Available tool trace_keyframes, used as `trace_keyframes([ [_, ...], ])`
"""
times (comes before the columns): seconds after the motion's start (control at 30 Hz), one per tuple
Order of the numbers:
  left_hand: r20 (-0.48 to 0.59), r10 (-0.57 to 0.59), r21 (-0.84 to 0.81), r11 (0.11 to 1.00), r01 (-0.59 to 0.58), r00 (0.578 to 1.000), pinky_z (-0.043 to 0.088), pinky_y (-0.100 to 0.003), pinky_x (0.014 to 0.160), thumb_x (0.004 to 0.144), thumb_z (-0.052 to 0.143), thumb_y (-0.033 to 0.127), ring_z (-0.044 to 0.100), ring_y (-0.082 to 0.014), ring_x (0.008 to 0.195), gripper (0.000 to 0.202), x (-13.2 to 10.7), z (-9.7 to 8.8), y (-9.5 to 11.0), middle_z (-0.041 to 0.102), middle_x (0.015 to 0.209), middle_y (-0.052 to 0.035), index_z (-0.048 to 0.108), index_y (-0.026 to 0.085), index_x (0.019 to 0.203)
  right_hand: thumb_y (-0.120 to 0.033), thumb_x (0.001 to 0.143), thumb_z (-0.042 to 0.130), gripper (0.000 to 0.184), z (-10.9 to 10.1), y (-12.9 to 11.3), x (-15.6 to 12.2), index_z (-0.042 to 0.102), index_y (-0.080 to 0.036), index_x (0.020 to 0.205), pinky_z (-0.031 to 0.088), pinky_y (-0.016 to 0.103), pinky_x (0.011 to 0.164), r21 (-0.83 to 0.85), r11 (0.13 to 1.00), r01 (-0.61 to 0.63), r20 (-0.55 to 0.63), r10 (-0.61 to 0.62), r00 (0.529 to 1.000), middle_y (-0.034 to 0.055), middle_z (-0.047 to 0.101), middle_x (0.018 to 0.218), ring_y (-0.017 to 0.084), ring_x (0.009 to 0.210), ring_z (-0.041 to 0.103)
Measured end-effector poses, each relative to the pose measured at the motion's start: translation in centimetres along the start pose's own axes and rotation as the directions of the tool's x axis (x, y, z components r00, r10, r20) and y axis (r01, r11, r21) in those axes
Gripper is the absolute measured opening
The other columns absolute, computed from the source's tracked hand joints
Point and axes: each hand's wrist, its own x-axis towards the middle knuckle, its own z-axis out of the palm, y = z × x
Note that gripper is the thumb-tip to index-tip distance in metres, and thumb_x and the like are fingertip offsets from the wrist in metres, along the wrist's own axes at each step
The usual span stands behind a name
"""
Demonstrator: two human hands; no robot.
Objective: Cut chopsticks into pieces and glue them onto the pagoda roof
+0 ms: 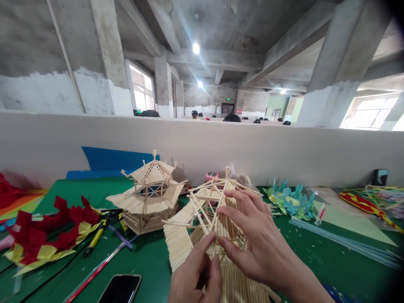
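In front of me stands a pagoda model (176,242) built of thin wooden sticks, its upper roof partly covered and partly bare frame. Low at its near side, my left hand (197,273) is closed, thumb and forefinger pinched on a thin wooden stick (215,249). My right hand (257,235) lies over the right of the upper roof, fingers apart and fingertips touching the sticks there. Its thumb points toward the left fingertips. Behind and to the left stands a second stick pagoda (154,195) with both roofs covered.
A phone (120,289) lies at the near left edge of the green table (151,269). Left are a red and yellow paper wreath (52,235) and yellow-handled pliers (95,237). Right are a blue paper wreath (292,200) and pale blue strips (344,242). A white partition (202,143) stands behind.
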Motion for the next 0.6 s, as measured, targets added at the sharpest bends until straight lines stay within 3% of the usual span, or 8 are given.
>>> trace_keyframes([
  [0.6,0.052,-0.001,0.048,0.999,-0.001,0.999,0.030,-0.016,0.039,0.079,0.047,0.023,0.036,-0.0074,0.039,0.025,0.01,-0.13,0.12,0.041,0.046,0.0099,0.053,0.022,0.103,-0.037,0.072,0.055,0.033,0.26,0.45,0.06,0.053,-0.028,0.103,0.025,0.046,0.097,-0.003,1.000,0.004,0.012,-0.003,1.000,0.0016,0.036,0.129,0.026,0.119,0.027],
])
